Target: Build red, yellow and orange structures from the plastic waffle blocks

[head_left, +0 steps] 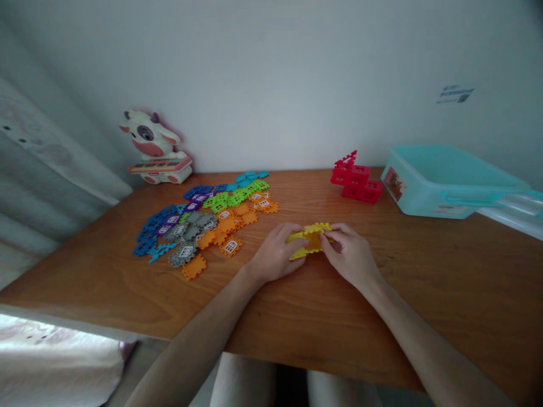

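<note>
Both hands meet at a small yellow structure (314, 241) of interlocking plastic building tiles with notched edges, just above the front middle of the wooden table (271, 316). My left hand (280, 252) wraps round its left side, fingers over the top and inside. At its right end my right hand (348, 251) pinches the edge between thumb and fingers. The structure is hollow toward me, with walls standing at angles. My fingers hide part of its sides, and whether a separate tile sits in the right pinch cannot be made out.
Left of my hands spreads a pile of loose tiles (193, 229) in blue, purple, green, grey and orange. A red tile construction (356, 180) stands behind, right of centre. A turquoise bin (424, 195) is at the right back, a cow toy keyboard (163, 167) at the left back.
</note>
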`<control>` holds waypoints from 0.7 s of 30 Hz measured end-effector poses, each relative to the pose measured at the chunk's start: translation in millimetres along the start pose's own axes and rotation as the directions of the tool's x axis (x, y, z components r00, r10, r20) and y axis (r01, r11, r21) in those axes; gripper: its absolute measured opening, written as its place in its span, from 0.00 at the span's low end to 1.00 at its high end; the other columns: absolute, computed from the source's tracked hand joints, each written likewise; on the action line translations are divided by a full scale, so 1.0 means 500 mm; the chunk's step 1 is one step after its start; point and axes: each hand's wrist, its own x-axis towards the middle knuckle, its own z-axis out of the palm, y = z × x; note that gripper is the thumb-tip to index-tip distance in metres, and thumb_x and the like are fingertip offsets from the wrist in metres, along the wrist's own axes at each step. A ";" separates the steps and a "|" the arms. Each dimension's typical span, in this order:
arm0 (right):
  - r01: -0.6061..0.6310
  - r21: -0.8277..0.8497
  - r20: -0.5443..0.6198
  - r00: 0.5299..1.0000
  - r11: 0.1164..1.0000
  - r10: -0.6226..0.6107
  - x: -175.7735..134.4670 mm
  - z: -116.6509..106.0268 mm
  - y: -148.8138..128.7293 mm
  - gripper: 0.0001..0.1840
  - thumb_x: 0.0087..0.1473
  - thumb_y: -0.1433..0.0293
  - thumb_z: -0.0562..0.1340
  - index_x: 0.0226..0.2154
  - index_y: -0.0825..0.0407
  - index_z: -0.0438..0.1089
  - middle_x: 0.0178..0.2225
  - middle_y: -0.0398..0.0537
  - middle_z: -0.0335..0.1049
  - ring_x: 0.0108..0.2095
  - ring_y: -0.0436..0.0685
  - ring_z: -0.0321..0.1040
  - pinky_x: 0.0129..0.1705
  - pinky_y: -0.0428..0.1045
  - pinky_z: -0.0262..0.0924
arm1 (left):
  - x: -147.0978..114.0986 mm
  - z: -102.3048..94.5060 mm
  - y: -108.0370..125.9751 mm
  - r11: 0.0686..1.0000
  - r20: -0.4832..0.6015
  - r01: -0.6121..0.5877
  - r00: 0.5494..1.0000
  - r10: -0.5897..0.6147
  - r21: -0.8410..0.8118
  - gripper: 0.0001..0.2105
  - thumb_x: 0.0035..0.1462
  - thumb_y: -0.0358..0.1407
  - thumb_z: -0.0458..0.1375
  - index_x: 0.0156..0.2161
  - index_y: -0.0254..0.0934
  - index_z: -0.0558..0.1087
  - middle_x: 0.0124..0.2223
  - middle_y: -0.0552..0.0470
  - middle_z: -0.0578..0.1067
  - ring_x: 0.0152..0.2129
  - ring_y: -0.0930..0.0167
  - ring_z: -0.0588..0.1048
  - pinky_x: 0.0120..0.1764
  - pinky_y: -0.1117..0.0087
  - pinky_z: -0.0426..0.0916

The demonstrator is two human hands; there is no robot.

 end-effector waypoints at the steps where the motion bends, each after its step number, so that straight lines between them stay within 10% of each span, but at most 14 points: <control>1: 0.010 -0.026 -0.001 1.000 1.000 -0.010 0.000 -0.001 -0.001 0.13 0.62 0.67 0.59 0.34 0.49 0.79 0.38 0.51 0.76 0.34 0.57 0.76 0.35 0.52 0.73 | 0.001 0.000 0.001 1.000 -0.003 -0.003 1.000 0.003 -0.005 0.10 0.62 0.35 0.60 0.48 0.40 0.73 0.55 0.43 0.71 0.52 0.61 0.73 0.54 0.55 0.73; 21: 0.071 -0.243 -0.049 0.995 0.967 -0.085 0.000 -0.004 -0.001 0.13 0.63 0.68 0.57 0.32 0.50 0.76 0.37 0.53 0.75 0.31 0.58 0.75 0.30 0.52 0.70 | 0.007 0.009 0.013 0.998 -0.042 0.045 0.998 -0.048 -0.052 0.10 0.59 0.34 0.62 0.47 0.38 0.74 0.52 0.43 0.71 0.49 0.62 0.73 0.52 0.59 0.74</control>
